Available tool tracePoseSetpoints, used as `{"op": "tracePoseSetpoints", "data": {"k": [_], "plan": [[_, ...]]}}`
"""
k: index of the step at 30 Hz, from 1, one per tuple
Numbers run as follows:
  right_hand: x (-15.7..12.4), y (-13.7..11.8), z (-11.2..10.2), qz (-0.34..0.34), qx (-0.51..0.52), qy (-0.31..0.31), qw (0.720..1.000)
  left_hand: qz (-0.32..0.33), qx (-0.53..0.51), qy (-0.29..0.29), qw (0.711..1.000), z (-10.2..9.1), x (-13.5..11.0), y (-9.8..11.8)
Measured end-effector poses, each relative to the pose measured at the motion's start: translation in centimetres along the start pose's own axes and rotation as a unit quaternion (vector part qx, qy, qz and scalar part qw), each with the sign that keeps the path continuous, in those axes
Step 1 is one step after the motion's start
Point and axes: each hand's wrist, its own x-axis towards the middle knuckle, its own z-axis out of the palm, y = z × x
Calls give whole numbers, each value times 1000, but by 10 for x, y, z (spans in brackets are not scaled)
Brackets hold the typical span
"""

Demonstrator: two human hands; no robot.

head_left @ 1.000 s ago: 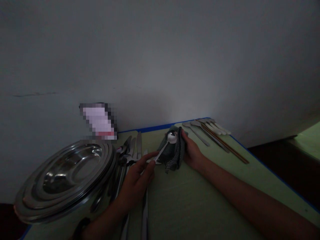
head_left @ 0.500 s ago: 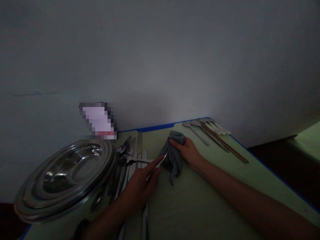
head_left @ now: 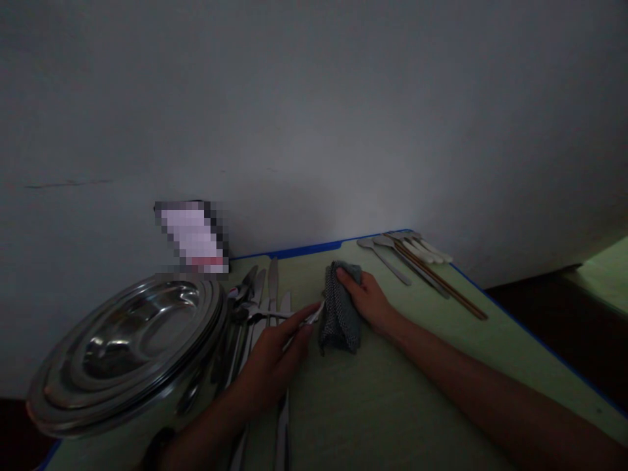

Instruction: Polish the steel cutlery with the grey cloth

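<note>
My left hand [head_left: 277,356] is closed on a slim metal utensil [head_left: 315,315], whose far end disappears into a cloth, so its kind cannot be told. The grey checked cloth [head_left: 342,311] is bunched and folded in my right hand [head_left: 367,297], thumb pressed on top. Left of my hands lies a loose spread of metal cutlery, among it a knife [head_left: 273,281] and a spoon [head_left: 255,313]. Part of that cutlery is hidden under my left hand and forearm.
Stacked steel plates [head_left: 196,278] stand at the left of the pale green table [head_left: 392,399]. At the back right lie a spoon [head_left: 390,261], brown chopsticks [head_left: 441,281] and white-handled cutlery [head_left: 434,252]. A blurred-out screen-like object [head_left: 193,235] leans on the wall [head_left: 314,118] behind.
The cloth has been folded over and turned in my right hand, its hanging tail gathered in. Less of the utensil shows between my left hand and the cloth.
</note>
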Motion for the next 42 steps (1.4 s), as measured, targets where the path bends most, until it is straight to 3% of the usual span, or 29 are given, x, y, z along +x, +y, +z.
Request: {"op": "tracePoseSetpoints", "data": {"k": [5,12,16,19,27,31,34,38,42], "plan": [[2,-3,0,-8,88,-83,993,-17,-25,19,999,-1,0,1],[2,-3,2,-48,69,-23,996,-2,5,10,1000,0,0,1],[-2,-5,6,-1,53,27,998,0,10,3,1000,1,-1,3],[-4,-7,9,37,99,51,993,6,-24,18,1000,2,-2,6],[-5,-8,12,58,150,-14,987,-12,-98,14,995,9,-3,0],[-3,-7,11,65,178,2,982,-18,-112,9,994,7,-2,0],[0,-8,10,78,223,60,970,-7,-71,-23,997,-1,-4,6],[4,-10,7,93,242,101,961,66,-49,-128,988,-7,-9,12],[5,-10,4,107,260,99,955,74,-25,-108,991,2,-9,4]]}}
